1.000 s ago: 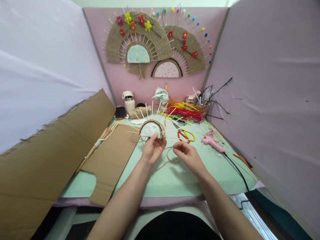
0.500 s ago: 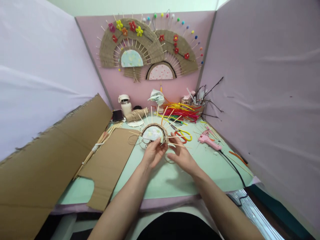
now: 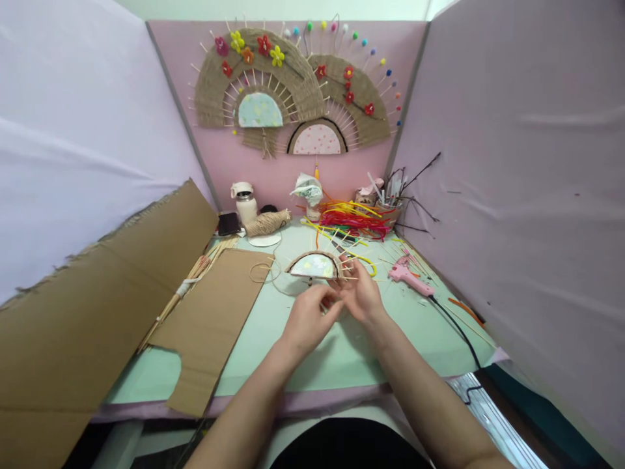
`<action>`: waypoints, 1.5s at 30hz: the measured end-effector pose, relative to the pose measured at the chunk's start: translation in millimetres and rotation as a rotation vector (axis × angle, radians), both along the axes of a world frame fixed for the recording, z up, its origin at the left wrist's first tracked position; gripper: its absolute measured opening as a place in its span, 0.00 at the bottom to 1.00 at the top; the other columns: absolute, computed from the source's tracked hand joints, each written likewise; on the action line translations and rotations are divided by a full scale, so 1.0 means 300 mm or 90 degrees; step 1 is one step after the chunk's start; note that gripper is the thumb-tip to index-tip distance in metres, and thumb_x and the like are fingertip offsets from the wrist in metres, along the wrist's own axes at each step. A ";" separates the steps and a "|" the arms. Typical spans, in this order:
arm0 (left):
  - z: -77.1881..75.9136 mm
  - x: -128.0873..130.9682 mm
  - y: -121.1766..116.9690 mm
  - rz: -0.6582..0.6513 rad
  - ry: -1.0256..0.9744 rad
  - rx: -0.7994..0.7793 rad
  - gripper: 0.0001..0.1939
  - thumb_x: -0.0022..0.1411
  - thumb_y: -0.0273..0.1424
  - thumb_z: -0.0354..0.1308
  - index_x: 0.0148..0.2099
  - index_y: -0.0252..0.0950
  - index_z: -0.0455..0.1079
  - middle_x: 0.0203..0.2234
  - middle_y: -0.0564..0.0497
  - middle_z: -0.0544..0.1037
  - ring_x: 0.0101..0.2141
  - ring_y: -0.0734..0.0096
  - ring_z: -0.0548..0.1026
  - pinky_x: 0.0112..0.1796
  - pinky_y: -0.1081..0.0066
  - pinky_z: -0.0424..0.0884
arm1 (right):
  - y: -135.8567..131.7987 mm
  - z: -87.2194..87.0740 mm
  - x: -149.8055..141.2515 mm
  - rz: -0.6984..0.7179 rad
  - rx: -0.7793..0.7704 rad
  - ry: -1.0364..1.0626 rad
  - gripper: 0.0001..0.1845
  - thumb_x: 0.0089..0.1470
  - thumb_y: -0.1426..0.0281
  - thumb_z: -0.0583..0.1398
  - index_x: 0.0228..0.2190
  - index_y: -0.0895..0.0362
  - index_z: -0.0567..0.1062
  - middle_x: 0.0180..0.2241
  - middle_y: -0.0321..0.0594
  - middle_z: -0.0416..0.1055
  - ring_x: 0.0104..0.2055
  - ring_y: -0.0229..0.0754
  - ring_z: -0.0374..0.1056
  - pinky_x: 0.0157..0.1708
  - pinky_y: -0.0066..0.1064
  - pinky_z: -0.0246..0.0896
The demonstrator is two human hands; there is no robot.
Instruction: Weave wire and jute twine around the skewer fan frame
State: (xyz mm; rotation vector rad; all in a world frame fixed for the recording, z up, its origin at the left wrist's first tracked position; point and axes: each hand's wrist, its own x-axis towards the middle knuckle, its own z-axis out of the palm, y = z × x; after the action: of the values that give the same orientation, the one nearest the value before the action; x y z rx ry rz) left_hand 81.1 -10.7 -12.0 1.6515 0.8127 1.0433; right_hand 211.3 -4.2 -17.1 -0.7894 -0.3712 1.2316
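Note:
A small half-round cardboard fan (image 3: 314,266) with a pale floral face, a dark curved border and thin sticks fanning out of its rim is held tilted over the table. My right hand (image 3: 362,293) grips its right end, fingers behind it and among the sticks. Just below the fan, my left hand (image 3: 312,316) is closed in a pinch close to the right fingertips; whatever it pinches is hidden. Loose twine (image 3: 261,272) curls on the left, beside the fan. Behind lies a spindle of twine (image 3: 268,223).
A flat cardboard sheet (image 3: 219,312) and bundled sticks (image 3: 188,283) lie left, below a leaning cardboard panel (image 3: 122,273). On the right rests a pink glue gun (image 3: 410,277) with its cord. Scissors (image 3: 367,264) and pipe cleaners (image 3: 351,218) lie behind the hands. Finished fans (image 3: 258,78) hang on the back wall.
The fan has passed from my left hand to my right and tipped flatter, moving slightly right. My left hand has let go of it and dropped below, fingers pinched. The view shifted slightly.

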 end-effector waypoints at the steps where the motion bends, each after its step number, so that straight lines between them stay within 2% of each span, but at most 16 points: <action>1: 0.008 -0.004 -0.005 0.048 0.013 0.102 0.08 0.49 0.27 0.63 0.35 0.39 0.77 0.36 0.44 0.78 0.43 0.58 0.73 0.47 0.63 0.65 | -0.007 0.005 0.000 0.005 0.015 -0.015 0.13 0.49 0.59 0.58 0.35 0.52 0.72 0.33 0.35 0.75 0.34 0.40 0.72 0.35 0.34 0.69; 3: 0.028 -0.014 0.005 0.088 0.061 0.236 0.20 0.48 0.22 0.61 0.45 0.43 0.74 0.51 0.44 0.72 0.56 0.53 0.62 0.58 0.55 0.50 | -0.022 0.023 -0.006 0.023 0.035 -0.037 0.13 0.50 0.57 0.57 0.35 0.51 0.72 0.36 0.35 0.74 0.36 0.40 0.72 0.37 0.35 0.69; 5: 0.051 -0.025 0.033 0.042 0.076 0.265 0.24 0.49 0.19 0.59 0.48 0.45 0.73 0.55 0.47 0.69 0.59 0.55 0.58 0.60 0.53 0.42 | -0.043 0.050 -0.016 0.041 0.042 -0.048 0.14 0.51 0.56 0.57 0.35 0.52 0.73 0.39 0.36 0.74 0.40 0.41 0.71 0.40 0.34 0.68; 7: 0.078 -0.039 0.057 -0.019 0.030 0.228 0.22 0.50 0.20 0.58 0.47 0.45 0.73 0.53 0.48 0.71 0.58 0.56 0.62 0.59 0.55 0.47 | -0.069 0.079 -0.025 0.074 0.057 -0.078 0.17 0.50 0.54 0.57 0.36 0.52 0.73 0.43 0.37 0.73 0.45 0.43 0.70 0.43 0.35 0.67; 9: 0.111 -0.052 0.059 -0.030 -0.047 0.162 0.20 0.50 0.21 0.60 0.45 0.44 0.75 0.49 0.47 0.74 0.55 0.57 0.66 0.58 0.58 0.52 | -0.102 0.108 -0.029 0.116 0.096 -0.127 0.22 0.49 0.50 0.57 0.40 0.51 0.73 0.49 0.38 0.71 0.51 0.46 0.67 0.47 0.38 0.64; 12: 0.164 -0.066 0.017 0.029 -0.187 0.045 0.17 0.46 0.20 0.64 0.40 0.40 0.77 0.43 0.44 0.77 0.51 0.60 0.70 0.56 0.67 0.57 | -0.161 0.149 -0.028 0.163 0.177 -0.193 0.31 0.44 0.47 0.60 0.48 0.48 0.70 0.55 0.39 0.65 0.56 0.49 0.62 0.54 0.43 0.58; 14: 0.187 -0.071 -0.021 0.072 -0.231 0.030 0.16 0.48 0.21 0.63 0.42 0.39 0.76 0.44 0.46 0.77 0.50 0.61 0.70 0.53 0.69 0.61 | -0.203 0.172 -0.024 0.174 0.220 -0.233 0.34 0.43 0.48 0.62 0.51 0.47 0.68 0.57 0.40 0.63 0.57 0.50 0.60 0.56 0.44 0.55; 18: 0.165 -0.076 -0.047 0.188 -0.331 -0.017 0.18 0.50 0.25 0.64 0.45 0.38 0.75 0.43 0.48 0.77 0.46 0.63 0.73 0.46 0.72 0.67 | -0.268 0.187 0.017 0.167 0.236 -0.361 0.32 0.45 0.50 0.62 0.51 0.50 0.69 0.52 0.45 0.67 0.51 0.53 0.66 0.53 0.47 0.58; 20: 0.126 -0.085 -0.032 0.182 -0.393 -0.089 0.20 0.48 0.26 0.65 0.47 0.38 0.73 0.42 0.47 0.78 0.43 0.65 0.75 0.42 0.73 0.69 | -0.280 0.167 0.070 0.117 0.203 -0.458 0.24 0.49 0.54 0.61 0.46 0.51 0.74 0.45 0.46 0.73 0.44 0.51 0.71 0.48 0.47 0.63; 22: 0.085 -0.097 -0.012 0.140 -0.401 -0.162 0.26 0.48 0.28 0.66 0.51 0.39 0.70 0.37 0.47 0.79 0.34 0.69 0.77 0.33 0.74 0.70 | -0.275 0.131 0.148 0.004 0.134 -0.553 0.16 0.50 0.58 0.62 0.38 0.52 0.77 0.38 0.44 0.76 0.37 0.47 0.72 0.43 0.44 0.66; 25: 0.037 -0.116 0.000 0.116 -0.393 -0.205 0.27 0.47 0.30 0.66 0.52 0.38 0.69 0.33 0.48 0.80 0.27 0.74 0.75 0.28 0.76 0.68 | -0.247 0.068 0.284 -0.171 0.015 -0.602 0.16 0.47 0.58 0.62 0.35 0.54 0.76 0.35 0.43 0.76 0.36 0.45 0.72 0.43 0.43 0.66; 27: 0.022 -0.123 -0.005 0.107 -0.393 -0.220 0.24 0.48 0.30 0.66 0.50 0.38 0.71 0.30 0.49 0.79 0.26 0.74 0.74 0.28 0.77 0.68 | -0.229 0.031 0.368 -0.214 -0.045 -0.652 0.18 0.46 0.56 0.62 0.36 0.55 0.76 0.36 0.44 0.76 0.37 0.46 0.72 0.41 0.41 0.66; 31: 0.015 -0.134 -0.025 0.094 -0.390 -0.275 0.22 0.48 0.30 0.66 0.48 0.38 0.72 0.29 0.50 0.78 0.25 0.76 0.73 0.27 0.78 0.67 | -0.215 -0.022 0.477 -0.178 -0.191 -0.922 0.22 0.49 0.54 0.58 0.38 0.58 0.76 0.35 0.47 0.75 0.35 0.48 0.71 0.38 0.40 0.65; 37: 0.002 -0.157 -0.045 0.138 -0.355 -0.350 0.23 0.45 0.31 0.68 0.47 0.39 0.73 0.31 0.52 0.77 0.24 0.79 0.72 0.25 0.80 0.67 | -0.209 -0.074 0.521 -0.115 -0.379 -1.319 0.23 0.53 0.59 0.55 0.43 0.64 0.73 0.42 0.59 0.71 0.45 0.57 0.67 0.44 0.42 0.58; 40: -0.007 -0.159 -0.059 0.142 -0.332 -0.374 0.24 0.45 0.32 0.68 0.48 0.38 0.72 0.29 0.52 0.76 0.25 0.79 0.72 0.25 0.80 0.67 | -0.177 -0.093 0.530 -0.059 -0.451 -1.345 0.25 0.52 0.59 0.57 0.45 0.65 0.72 0.42 0.59 0.70 0.45 0.56 0.66 0.44 0.40 0.57; 45: -0.014 -0.153 -0.080 0.108 -0.304 -0.384 0.30 0.48 0.33 0.66 0.54 0.38 0.67 0.25 0.55 0.73 0.23 0.80 0.70 0.24 0.80 0.65 | -0.094 -0.112 0.559 -0.050 -0.510 -1.301 0.28 0.53 0.57 0.56 0.47 0.65 0.70 0.44 0.60 0.68 0.46 0.55 0.65 0.42 0.38 0.56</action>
State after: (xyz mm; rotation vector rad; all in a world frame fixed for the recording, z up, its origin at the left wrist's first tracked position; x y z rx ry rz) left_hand 35.2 -34.8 -16.2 0.7949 0.8415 1.1099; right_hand 379.0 -32.3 -50.7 -2.5760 -1.4466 -0.0326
